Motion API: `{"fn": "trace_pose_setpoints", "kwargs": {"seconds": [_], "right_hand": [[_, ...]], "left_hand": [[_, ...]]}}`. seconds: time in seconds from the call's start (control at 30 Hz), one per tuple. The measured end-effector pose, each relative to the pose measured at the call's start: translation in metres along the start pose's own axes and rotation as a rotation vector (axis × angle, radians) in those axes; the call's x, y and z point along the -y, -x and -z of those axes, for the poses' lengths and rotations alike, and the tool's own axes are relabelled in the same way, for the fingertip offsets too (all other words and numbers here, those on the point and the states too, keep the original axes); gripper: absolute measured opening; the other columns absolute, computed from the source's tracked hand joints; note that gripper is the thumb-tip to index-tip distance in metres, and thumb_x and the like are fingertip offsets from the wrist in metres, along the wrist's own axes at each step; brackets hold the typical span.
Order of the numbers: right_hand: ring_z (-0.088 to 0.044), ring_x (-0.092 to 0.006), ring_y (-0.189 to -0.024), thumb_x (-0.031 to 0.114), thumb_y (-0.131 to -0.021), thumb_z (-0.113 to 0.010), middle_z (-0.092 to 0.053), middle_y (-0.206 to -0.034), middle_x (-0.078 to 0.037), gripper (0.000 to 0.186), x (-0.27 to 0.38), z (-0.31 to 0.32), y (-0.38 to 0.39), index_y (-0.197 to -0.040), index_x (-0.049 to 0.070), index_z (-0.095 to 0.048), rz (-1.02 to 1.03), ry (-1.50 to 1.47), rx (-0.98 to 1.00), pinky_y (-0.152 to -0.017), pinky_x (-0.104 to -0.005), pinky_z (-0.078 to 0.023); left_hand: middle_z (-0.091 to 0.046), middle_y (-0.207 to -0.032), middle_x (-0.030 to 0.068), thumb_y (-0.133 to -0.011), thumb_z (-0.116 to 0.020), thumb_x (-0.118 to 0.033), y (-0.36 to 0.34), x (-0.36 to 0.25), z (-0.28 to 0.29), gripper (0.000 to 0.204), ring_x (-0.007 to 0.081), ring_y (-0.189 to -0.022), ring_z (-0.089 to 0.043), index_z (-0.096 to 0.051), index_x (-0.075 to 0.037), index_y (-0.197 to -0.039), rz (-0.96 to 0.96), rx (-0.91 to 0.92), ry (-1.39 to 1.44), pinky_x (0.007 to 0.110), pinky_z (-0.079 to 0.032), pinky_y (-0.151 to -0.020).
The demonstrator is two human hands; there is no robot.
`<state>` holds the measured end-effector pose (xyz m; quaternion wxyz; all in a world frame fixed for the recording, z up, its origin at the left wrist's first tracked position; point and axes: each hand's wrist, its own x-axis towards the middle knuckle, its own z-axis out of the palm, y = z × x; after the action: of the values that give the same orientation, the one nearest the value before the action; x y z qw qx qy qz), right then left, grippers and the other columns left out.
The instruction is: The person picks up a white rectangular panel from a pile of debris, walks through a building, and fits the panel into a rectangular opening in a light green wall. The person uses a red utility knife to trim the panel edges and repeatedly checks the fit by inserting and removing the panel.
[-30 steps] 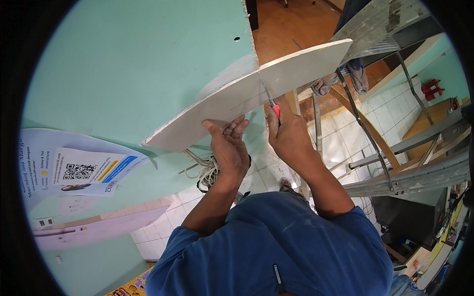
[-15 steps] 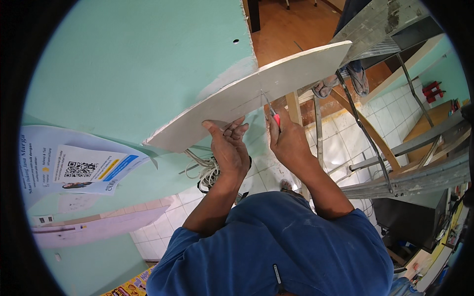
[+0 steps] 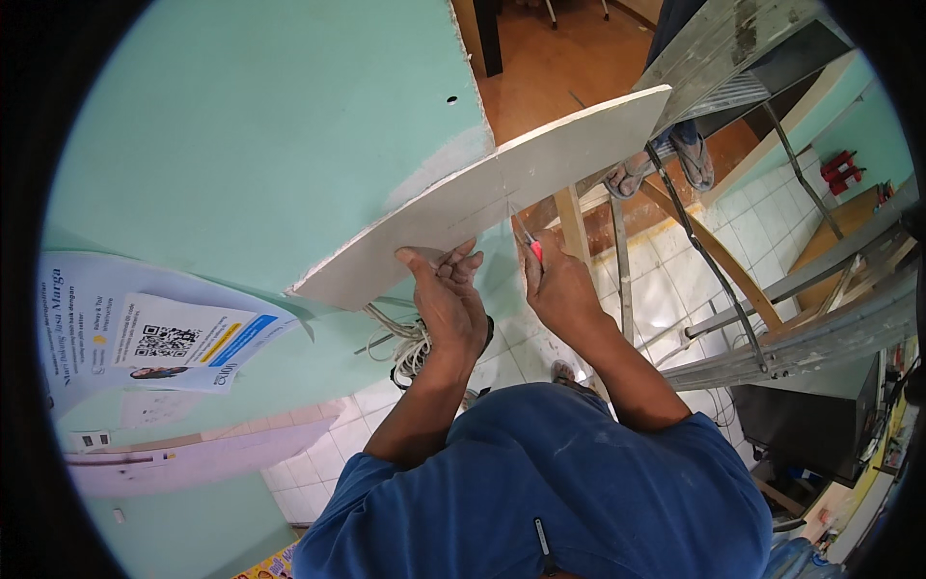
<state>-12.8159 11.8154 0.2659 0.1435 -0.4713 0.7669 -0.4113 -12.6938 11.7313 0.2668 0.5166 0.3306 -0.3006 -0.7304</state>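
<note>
A long grey-white plasterboard piece (image 3: 579,140) lies aslant in front of the green wall panel, its rough white edge on the far side. Its near edge is in my left hand (image 3: 449,299), thumb on the face and fingers curled at the edge. My right hand (image 3: 564,294) is closed around a cutter knife (image 3: 536,251) with a red handle. The blade points up at the board, its tip at the face near the lower edge. Thin marks or scored lines run across the board beside the tip.
The green wall panel (image 3: 289,106) fills the left, with a poster (image 3: 68,328) on it. Coiled cable (image 3: 413,352) hangs behind my left hand. To the right stand a metal ladder (image 3: 694,241) and wooden struts. Another person's sandalled foot (image 3: 692,159) is beyond the board.
The knife tip has moved down the board toward its near edge, and my right hand has lowered slightly with it. The whole view has shifted a little; my left hand keeps its hold.
</note>
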Motion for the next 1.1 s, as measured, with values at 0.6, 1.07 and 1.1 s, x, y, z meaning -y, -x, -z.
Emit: {"fn": "trace_pose_setpoints", "kwargs": {"seconds": [0.6, 1.07, 1.1], "right_hand": [[-0.048, -0.0157, -0.048, 0.025, -0.097, -0.069, -0.052, -0.061, -0.001, 0.027, -0.066, -0.017, -0.012, -0.088, 0.006, -0.054, -0.094, -0.592, -0.334, -0.049, -0.031, -0.042], [-0.053, -0.0146, -0.048, 0.031, -0.099, -0.066, -0.054, -0.062, -0.004, 0.025, -0.044, -0.025, -0.017, -0.091, 0.011, -0.052, -0.266, -1.609, -0.153, -0.043, -0.0294, -0.044], [-0.053, -0.0147, -0.049, 0.031, -0.099, -0.065, -0.054, -0.062, -0.004, 0.025, -0.044, -0.023, -0.009, -0.092, 0.012, -0.052, -0.263, -1.609, -0.158, -0.044, -0.0299, -0.044]], "left_hand": [[-0.058, -0.114, 0.014, -0.1, -0.034, -0.069, -0.004, 0.006, 0.012, 0.079, 0.0229, -0.098, -0.058, -0.042, 0.0, -0.138, 0.038, 0.069, -0.03, 0.039, -0.046, -0.094], [-0.057, -0.123, 0.0108, -0.096, -0.049, -0.068, 0.044, 0.009, 0.044, 0.071, 0.024, -0.106, -0.059, -0.046, -0.01, -0.136, 0.091, 0.112, -0.072, 0.042, -0.049, -0.088], [-0.057, -0.125, 0.0091, -0.093, -0.053, -0.069, 0.051, 0.009, 0.051, 0.071, 0.0234, -0.109, -0.058, -0.048, -0.014, -0.137, 0.074, 0.172, -0.059, 0.042, -0.049, -0.09]]}}
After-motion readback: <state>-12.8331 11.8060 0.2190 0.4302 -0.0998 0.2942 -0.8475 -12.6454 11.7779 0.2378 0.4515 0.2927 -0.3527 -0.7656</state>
